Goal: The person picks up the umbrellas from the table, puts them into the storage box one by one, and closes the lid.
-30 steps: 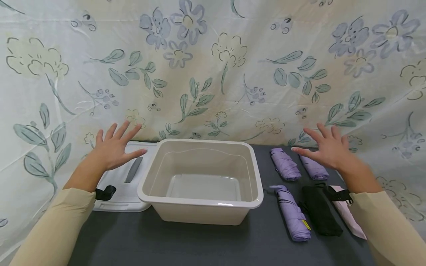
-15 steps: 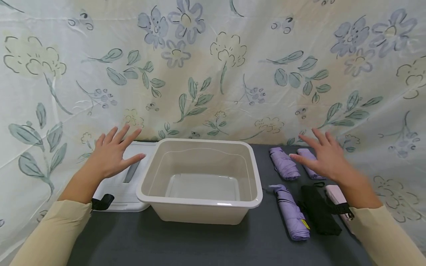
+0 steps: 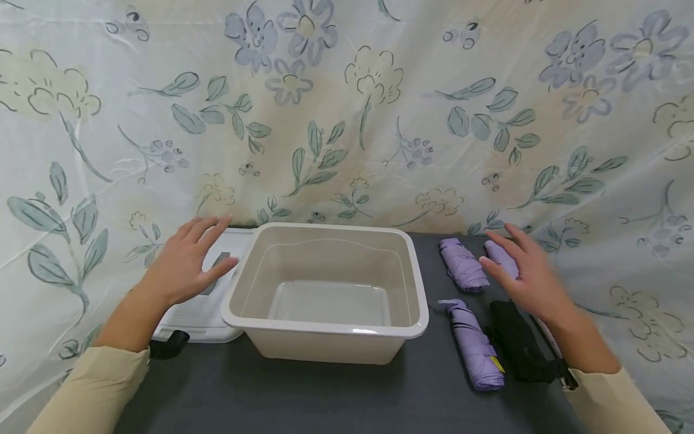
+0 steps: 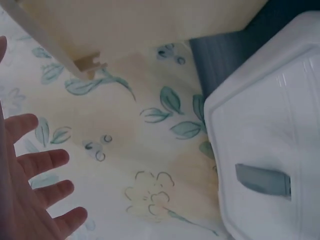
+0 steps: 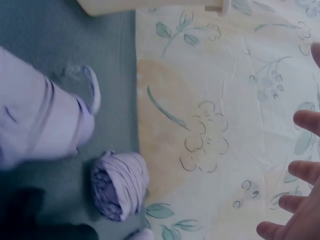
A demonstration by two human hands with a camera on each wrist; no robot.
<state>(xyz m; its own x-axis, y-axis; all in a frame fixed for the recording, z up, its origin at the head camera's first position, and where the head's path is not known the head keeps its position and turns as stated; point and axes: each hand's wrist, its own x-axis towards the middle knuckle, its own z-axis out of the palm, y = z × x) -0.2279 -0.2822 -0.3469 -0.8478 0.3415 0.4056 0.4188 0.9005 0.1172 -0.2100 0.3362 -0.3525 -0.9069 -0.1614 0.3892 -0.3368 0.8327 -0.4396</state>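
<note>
Left hand (image 3: 184, 262) and right hand (image 3: 534, 277) hung wide, fingers spread.
Between them stood a beige rectangular plastic tub (image 3: 325, 346); a rolled purple fabric bundle (image 3: 463, 265) lay near the right.

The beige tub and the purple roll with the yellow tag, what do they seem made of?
Beige tub: probably smooth, glossy plastic, given bright highlights along its edge. Purple roll: likely thin fabric, perhaps faintly shiny; wrinkles and wrapped folds show.
</note>
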